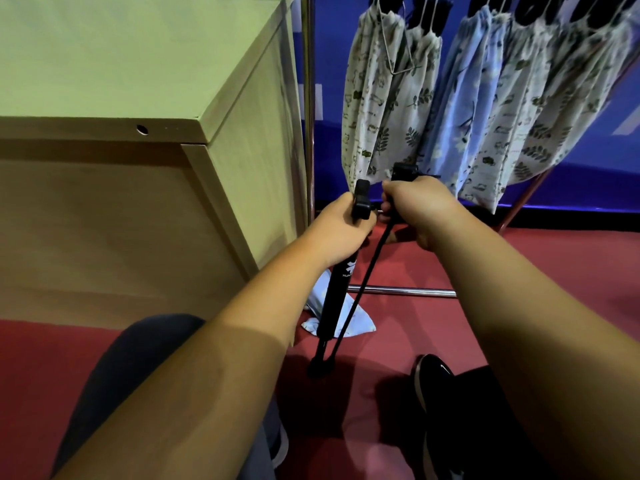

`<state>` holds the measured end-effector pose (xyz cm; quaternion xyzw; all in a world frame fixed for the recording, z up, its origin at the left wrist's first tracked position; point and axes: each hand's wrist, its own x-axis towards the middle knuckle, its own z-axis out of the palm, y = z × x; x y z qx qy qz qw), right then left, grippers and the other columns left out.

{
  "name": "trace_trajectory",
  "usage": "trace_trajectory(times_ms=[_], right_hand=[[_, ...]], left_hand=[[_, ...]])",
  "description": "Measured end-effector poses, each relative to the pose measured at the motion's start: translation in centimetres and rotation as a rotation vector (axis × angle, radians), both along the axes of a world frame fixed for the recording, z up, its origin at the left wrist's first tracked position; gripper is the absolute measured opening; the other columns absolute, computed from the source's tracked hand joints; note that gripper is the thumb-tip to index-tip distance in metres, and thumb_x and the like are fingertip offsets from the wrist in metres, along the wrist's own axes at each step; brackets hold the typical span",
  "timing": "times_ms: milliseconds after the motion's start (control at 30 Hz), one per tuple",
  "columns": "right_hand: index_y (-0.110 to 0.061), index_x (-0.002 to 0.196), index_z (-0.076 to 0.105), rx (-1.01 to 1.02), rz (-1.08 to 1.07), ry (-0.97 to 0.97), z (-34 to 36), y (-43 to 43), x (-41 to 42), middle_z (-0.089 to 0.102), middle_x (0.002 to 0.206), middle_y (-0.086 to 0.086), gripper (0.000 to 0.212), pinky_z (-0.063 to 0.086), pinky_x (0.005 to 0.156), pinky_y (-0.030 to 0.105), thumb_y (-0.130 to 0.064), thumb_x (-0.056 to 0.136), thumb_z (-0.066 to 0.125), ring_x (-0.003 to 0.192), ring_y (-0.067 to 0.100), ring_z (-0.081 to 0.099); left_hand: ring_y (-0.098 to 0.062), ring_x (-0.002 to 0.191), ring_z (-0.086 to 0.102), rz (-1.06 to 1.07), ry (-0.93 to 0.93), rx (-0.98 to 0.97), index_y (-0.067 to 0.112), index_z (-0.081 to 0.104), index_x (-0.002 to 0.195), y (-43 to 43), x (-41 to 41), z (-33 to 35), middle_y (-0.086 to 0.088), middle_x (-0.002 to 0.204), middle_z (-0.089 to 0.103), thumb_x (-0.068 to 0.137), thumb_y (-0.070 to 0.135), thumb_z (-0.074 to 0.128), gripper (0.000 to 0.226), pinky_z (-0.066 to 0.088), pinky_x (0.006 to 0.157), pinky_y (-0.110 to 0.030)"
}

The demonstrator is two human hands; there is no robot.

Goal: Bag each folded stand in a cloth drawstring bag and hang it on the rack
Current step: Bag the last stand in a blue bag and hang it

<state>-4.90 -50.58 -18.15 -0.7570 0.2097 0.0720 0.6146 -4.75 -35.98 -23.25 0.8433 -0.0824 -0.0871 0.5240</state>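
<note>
A black folding stand [335, 299] stands upright on the red floor, its feet near my legs. My left hand [341, 233] grips the thick main tube just below its top clamp. My right hand [417, 207] grips the top of a thinner leg that splays out to the right. A light blue cloth bag [358, 320] lies crumpled on the floor behind the stand. Several patterned drawstring bags [381, 109] hang from the rack at the upper right, with black stand parts poking out of their tops.
A pale wooden cabinet [138, 150] fills the left side, close to my left hand. The rack's chrome upright [309, 98] and floor bar [401, 291] run behind the stand. A blue wall lies beyond. My knee and a black shoe [433, 393] are below.
</note>
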Motion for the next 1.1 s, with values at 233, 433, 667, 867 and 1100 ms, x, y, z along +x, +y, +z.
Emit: trace_trajectory(times_ms=[233,433,667,867,1100], right_hand=[[-0.013,0.075,0.063,0.007,-0.073,-0.068,0.0,-0.4,0.9,0.058,0.068,0.006,0.028,0.053,0.055,0.028,-0.016,0.103,0.062,0.063,0.025,0.060],[-0.011,0.087,0.066,0.013,-0.086,-0.077,-0.3,-1.0,1.2,0.061,0.068,0.003,0.018,0.055,0.063,0.033,-0.021,0.101,0.062,0.058,0.022,0.062],[-0.012,0.089,0.068,0.064,-0.130,-0.090,0.0,-2.2,1.6,0.061,0.068,0.002,0.021,0.064,0.084,0.052,-0.029,0.101,0.064,0.057,0.021,0.063],[-0.011,0.094,0.068,0.039,-0.156,-0.118,0.1,-2.8,1.4,0.062,0.073,0.002,0.019,0.058,0.070,0.040,-0.028,0.102,0.062,0.059,0.020,0.062],[-0.012,0.087,0.068,0.023,-0.098,-0.123,0.1,-2.5,0.9,0.060,0.069,0.004,0.019,0.064,0.080,0.056,-0.027,0.097,0.063,0.060,0.022,0.061]], left_hand=[[0.001,0.057,0.048,-0.112,-0.045,0.055,0.018,0.064,0.105,-0.7,-0.2,-0.5,0.009,0.071,0.058,0.090,0.023,0.064,0.016,0.037,0.055,-0.017],[0.002,0.072,0.062,-0.174,-0.109,0.209,0.030,0.065,0.100,-0.7,0.3,-1.3,0.007,0.086,0.073,0.088,0.037,0.075,0.017,0.053,0.074,-0.019],[-0.012,0.071,0.059,-0.158,-0.059,0.308,0.024,0.057,0.090,-1.3,-0.2,-2.1,0.008,0.077,0.060,0.089,0.061,0.075,0.040,0.047,0.065,-0.034],[-0.013,0.056,0.042,-0.102,0.038,0.299,0.024,0.043,0.074,-1.8,-1.0,-1.8,0.008,0.064,0.042,0.091,0.061,0.074,0.051,0.034,0.055,-0.031],[-0.030,0.090,0.070,-0.161,0.008,0.362,0.016,0.067,0.100,-2.5,-0.8,-2.3,-0.011,0.097,0.073,0.082,0.077,0.071,0.064,0.057,0.085,-0.045]])
